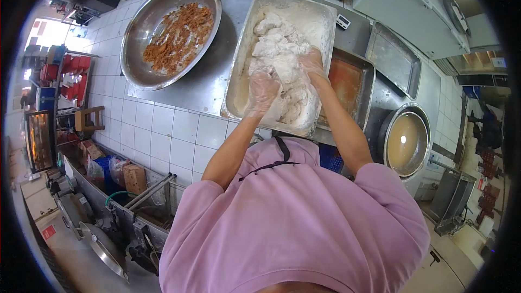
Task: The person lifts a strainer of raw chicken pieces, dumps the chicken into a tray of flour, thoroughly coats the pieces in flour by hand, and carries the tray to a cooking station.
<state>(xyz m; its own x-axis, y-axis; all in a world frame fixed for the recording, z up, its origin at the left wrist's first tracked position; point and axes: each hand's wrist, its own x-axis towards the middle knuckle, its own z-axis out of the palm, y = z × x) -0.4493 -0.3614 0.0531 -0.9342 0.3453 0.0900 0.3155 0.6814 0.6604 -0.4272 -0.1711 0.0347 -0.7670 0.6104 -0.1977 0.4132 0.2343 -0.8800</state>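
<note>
A deep metal tray (234, 84) holds loose white flour and several lumpy, flour-coated pieces (279, 43); the coating hides what they are. Both my hands wear clear plastic gloves and are down in the tray. On the near left side, my left hand (264, 91) curls around coated pieces, its fingertips partly buried. My right hand (313, 65) cups the heap from the right, close to the tray's wall, with its fingers partly covered in flour.
A wide steel bowl (130, 49) with reddish-brown crumbly stuff stands left. To the right are a tray with an orange-brown coated bottom (344, 84), a shallow metal tray (393, 59) and a bowl of cloudy tan liquid (402, 138). A small digital timer (343, 21) sits behind.
</note>
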